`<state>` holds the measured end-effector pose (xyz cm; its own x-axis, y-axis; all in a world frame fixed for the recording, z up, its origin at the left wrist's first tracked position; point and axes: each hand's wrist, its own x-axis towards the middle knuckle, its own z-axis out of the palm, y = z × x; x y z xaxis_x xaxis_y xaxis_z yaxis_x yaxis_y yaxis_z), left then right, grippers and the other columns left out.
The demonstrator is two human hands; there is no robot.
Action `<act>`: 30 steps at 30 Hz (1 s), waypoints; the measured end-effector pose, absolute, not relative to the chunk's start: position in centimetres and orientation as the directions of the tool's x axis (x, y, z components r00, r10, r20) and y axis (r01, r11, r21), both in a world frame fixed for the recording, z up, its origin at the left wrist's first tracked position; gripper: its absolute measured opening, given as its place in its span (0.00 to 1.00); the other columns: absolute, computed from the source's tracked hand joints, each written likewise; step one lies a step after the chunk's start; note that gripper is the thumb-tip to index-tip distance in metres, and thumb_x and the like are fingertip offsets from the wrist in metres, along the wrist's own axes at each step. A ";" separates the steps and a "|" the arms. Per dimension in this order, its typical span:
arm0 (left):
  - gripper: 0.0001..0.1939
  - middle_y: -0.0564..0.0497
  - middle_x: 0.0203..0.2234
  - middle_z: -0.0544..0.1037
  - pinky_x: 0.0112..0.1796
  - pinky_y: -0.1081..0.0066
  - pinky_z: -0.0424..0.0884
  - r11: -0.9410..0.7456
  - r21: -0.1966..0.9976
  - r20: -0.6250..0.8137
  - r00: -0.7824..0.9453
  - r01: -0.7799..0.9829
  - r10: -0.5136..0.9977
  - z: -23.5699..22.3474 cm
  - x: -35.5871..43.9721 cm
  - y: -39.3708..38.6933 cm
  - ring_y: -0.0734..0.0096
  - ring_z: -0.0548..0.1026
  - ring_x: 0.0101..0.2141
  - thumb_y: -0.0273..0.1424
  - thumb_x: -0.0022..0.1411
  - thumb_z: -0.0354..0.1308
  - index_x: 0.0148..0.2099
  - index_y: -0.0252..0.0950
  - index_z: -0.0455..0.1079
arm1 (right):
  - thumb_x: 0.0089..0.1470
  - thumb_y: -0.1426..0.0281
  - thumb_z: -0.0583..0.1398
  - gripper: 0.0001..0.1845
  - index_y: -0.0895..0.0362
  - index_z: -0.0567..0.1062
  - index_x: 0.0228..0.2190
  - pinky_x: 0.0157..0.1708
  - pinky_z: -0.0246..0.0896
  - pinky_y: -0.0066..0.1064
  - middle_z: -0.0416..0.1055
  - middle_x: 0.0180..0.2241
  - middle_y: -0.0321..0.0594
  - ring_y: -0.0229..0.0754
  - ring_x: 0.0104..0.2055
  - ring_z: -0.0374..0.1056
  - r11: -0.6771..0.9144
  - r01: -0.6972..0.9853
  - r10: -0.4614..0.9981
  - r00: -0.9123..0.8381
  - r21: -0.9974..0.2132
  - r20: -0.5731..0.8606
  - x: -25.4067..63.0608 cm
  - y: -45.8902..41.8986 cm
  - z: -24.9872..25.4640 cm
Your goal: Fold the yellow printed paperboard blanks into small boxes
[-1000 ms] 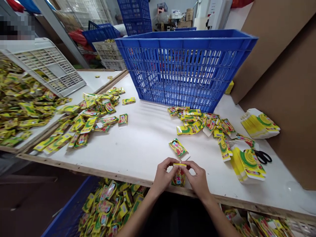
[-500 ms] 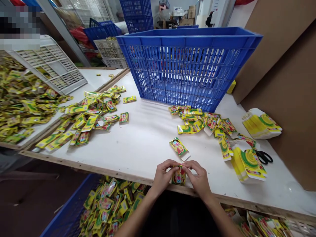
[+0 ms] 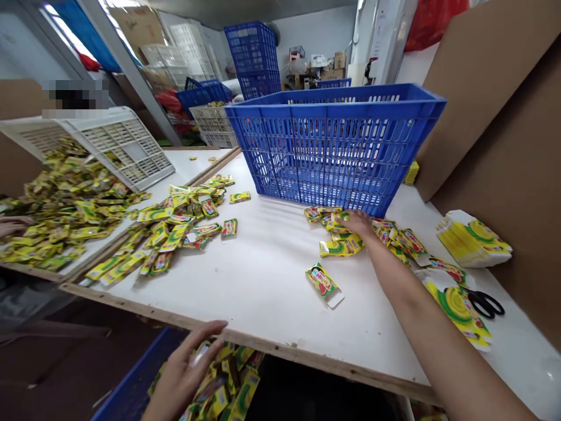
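Observation:
My left hand (image 3: pixel 186 368) is over the table's front edge, thumb and forefinger apart, holding nothing. Below it, small yellow-and-green printed boxes (image 3: pixel 245 389) fill a blue bin (image 3: pixel 127 374). My right hand (image 3: pixel 357 224) reaches out to a pile of the same boxes before the big blue crate. Its fingers are bent around one small yellow box (image 3: pixel 336 221), though the fingertips are partly hidden. Nearer to me, a single box (image 3: pixel 323 280) lies with its white end flap open.
A big blue crate (image 3: pixel 324 155) stands at the back. More boxes (image 3: pixel 175 225) lie on the left, beside a tipped white crate (image 3: pixel 131 149) and another person's hand (image 3: pixel 15 226). Flat cartons (image 3: pixel 475 240) and black scissors (image 3: pixel 486 304) lie on the right, near a cardboard sheet (image 3: pixel 473 99).
Both hands have parted from the box they held at the table edge. My left hand has moved left over the bin; my right hand has gone forward to the pile. The view has tilted up.

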<state>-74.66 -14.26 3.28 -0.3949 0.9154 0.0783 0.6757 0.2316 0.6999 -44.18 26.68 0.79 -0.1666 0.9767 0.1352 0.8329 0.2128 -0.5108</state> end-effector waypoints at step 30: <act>0.12 0.52 0.33 0.73 0.41 0.66 0.63 -0.134 0.551 -0.167 0.266 0.824 0.949 0.5 -66.9 -2.8 0.64 0.70 0.36 0.27 0.52 0.58 0.41 0.38 0.66 | 0.60 0.67 0.55 0.09 0.52 0.75 0.38 0.37 0.64 0.33 0.75 0.36 0.40 0.44 0.37 0.70 0.309 0.316 0.942 -0.233 -0.897 0.242 -45.3 -4.0 -4.1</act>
